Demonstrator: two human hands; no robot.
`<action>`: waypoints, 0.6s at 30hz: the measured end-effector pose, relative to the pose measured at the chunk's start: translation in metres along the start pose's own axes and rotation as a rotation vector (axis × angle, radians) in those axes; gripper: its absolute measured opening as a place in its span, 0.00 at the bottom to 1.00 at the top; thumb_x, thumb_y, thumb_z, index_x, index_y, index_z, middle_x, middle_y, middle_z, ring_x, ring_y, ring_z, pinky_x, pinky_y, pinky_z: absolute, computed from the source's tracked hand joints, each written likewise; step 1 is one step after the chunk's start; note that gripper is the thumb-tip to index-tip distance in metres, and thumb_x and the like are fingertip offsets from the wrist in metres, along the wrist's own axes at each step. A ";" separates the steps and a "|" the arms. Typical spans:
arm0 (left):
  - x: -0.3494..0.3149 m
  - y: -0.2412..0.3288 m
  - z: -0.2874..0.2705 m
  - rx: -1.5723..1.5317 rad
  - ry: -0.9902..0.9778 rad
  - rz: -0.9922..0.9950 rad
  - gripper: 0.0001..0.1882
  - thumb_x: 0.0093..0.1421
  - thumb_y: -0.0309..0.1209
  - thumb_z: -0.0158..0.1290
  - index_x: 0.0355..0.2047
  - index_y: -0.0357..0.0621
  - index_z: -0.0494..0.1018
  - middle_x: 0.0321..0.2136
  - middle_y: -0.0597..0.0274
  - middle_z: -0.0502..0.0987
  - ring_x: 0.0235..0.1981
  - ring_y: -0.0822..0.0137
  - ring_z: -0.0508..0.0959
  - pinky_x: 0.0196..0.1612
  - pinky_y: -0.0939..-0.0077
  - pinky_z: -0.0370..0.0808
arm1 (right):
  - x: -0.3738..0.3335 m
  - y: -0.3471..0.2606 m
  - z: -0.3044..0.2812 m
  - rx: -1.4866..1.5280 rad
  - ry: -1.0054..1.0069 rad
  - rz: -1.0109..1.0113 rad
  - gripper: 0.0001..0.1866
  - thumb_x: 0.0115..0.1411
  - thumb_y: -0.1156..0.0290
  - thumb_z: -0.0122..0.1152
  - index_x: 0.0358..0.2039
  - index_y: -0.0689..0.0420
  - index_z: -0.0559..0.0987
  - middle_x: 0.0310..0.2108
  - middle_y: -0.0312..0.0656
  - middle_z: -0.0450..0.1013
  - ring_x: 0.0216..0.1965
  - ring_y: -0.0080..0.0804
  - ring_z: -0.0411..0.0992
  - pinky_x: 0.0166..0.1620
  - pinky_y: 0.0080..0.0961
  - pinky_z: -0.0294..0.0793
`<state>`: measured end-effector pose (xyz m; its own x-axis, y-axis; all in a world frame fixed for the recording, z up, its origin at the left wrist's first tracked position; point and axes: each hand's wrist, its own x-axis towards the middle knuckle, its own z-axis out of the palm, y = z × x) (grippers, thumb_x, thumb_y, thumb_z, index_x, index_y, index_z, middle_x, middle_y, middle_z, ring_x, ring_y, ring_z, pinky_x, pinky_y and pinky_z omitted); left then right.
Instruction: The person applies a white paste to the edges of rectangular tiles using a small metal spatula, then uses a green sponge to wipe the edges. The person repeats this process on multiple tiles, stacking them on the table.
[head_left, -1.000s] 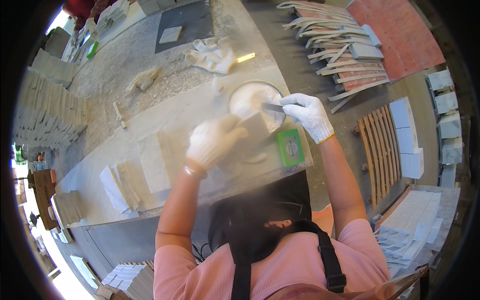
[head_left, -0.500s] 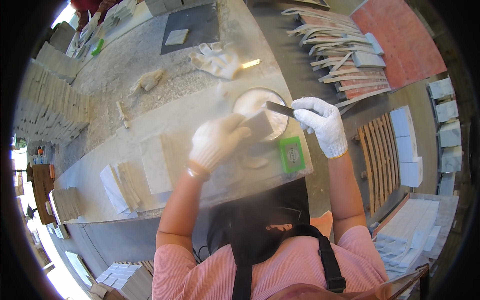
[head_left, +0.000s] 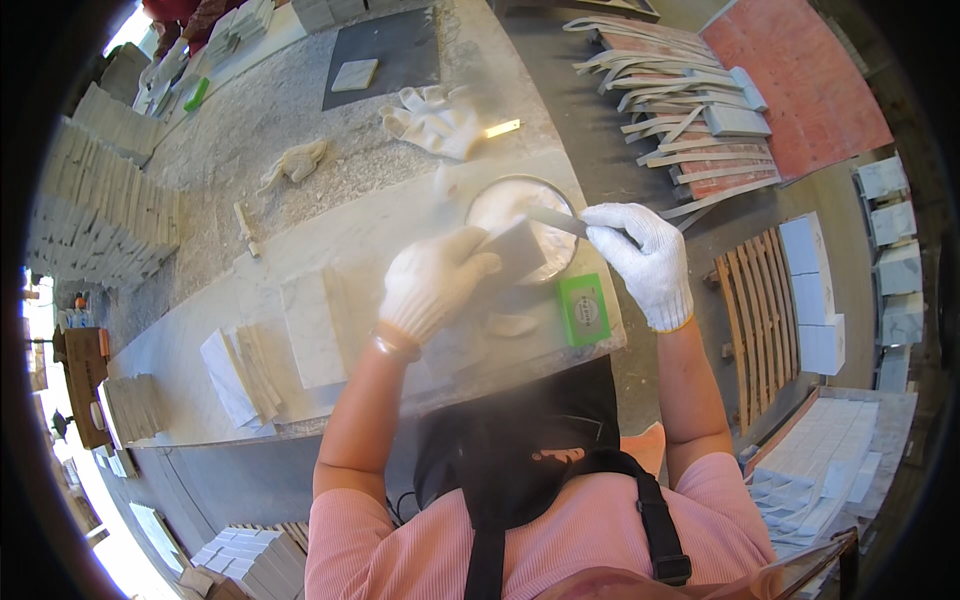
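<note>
Two hands grip: the white-gloved left hand (head_left: 430, 285) holds a flat grey rectangular plate (head_left: 516, 252) by one side, the white-gloved right hand (head_left: 645, 265) a narrow grey blade (head_left: 556, 220) by its end, over or beside a round metal-rimmed dish (head_left: 572, 257). Both look light and stiff; edge holds should suit.

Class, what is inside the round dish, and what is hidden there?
The round dish holds white material. It covers the bottom. The grey flat piece in the left hand and the blade in the right hand hide parts of the inside.
</note>
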<state>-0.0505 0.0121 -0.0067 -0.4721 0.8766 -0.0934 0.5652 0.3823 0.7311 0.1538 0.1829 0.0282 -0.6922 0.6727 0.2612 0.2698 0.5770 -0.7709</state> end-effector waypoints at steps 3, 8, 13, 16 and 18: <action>0.000 0.001 -0.001 -0.018 0.006 -0.009 0.16 0.61 0.47 0.59 0.42 0.51 0.83 0.34 0.46 0.83 0.37 0.43 0.82 0.41 0.51 0.76 | 0.000 0.001 -0.002 -0.054 -0.005 -0.050 0.10 0.61 0.79 0.69 0.44 0.60 0.87 0.40 0.43 0.84 0.40 0.29 0.81 0.45 0.24 0.79; 0.002 0.001 -0.006 -0.007 -0.045 -0.044 0.17 0.61 0.47 0.58 0.42 0.51 0.83 0.34 0.47 0.83 0.37 0.44 0.82 0.42 0.52 0.76 | 0.002 0.017 0.004 0.022 0.008 0.047 0.10 0.62 0.79 0.68 0.44 0.61 0.87 0.39 0.39 0.84 0.39 0.22 0.79 0.43 0.21 0.77; 0.008 -0.011 -0.008 -0.101 -0.160 -0.100 0.21 0.60 0.47 0.60 0.45 0.45 0.84 0.35 0.49 0.85 0.37 0.53 0.84 0.44 0.64 0.79 | 0.006 0.040 0.018 0.131 -0.068 0.251 0.10 0.63 0.78 0.67 0.45 0.61 0.87 0.36 0.32 0.82 0.36 0.15 0.74 0.40 0.17 0.74; 0.015 -0.021 -0.006 -0.145 -0.209 -0.098 0.21 0.60 0.46 0.59 0.45 0.42 0.83 0.33 0.51 0.84 0.35 0.58 0.83 0.44 0.65 0.79 | 0.008 0.047 0.024 0.114 -0.086 0.266 0.10 0.63 0.77 0.67 0.44 0.61 0.87 0.35 0.31 0.82 0.35 0.14 0.73 0.39 0.17 0.72; 0.019 -0.026 -0.005 -0.163 -0.248 -0.129 0.22 0.60 0.45 0.59 0.45 0.40 0.83 0.32 0.53 0.84 0.34 0.61 0.82 0.44 0.66 0.78 | 0.009 0.048 0.026 0.121 -0.098 0.311 0.09 0.63 0.76 0.67 0.44 0.62 0.87 0.35 0.31 0.81 0.35 0.14 0.73 0.39 0.16 0.72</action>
<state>-0.0773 0.0174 -0.0246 -0.3421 0.8762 -0.3394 0.3865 0.4604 0.7991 0.1430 0.2047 -0.0222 -0.6517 0.7569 -0.0492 0.4005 0.2883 -0.8698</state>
